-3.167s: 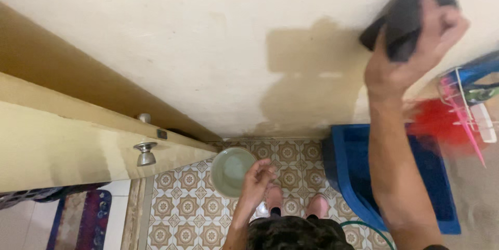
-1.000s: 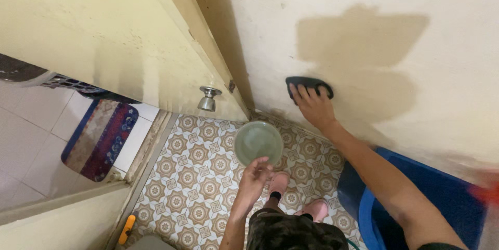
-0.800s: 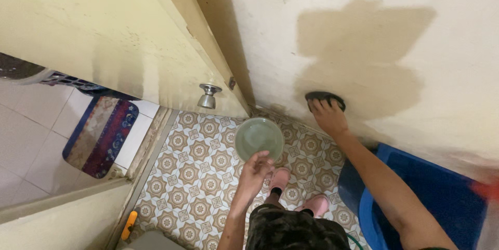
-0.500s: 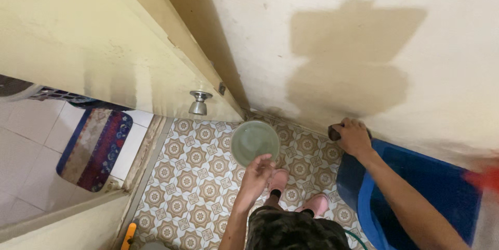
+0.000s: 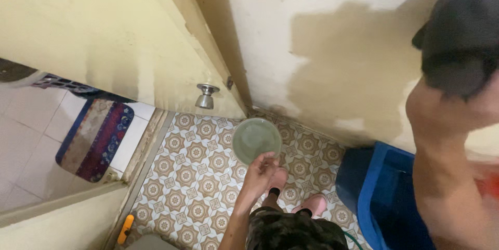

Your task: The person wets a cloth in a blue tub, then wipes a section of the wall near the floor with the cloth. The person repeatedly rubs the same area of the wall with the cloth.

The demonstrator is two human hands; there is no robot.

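— What's down on the patterned floor tiles (image 5: 195, 174)?
— A blue tub (image 5: 382, 195) at the right, an orange-handled tool (image 5: 125, 228) near the doorway.
— And the door?
— A cream door (image 5: 104, 37) stands open, with a metal knob (image 5: 206, 96); past it lies a red and blue mat (image 5: 96, 138).
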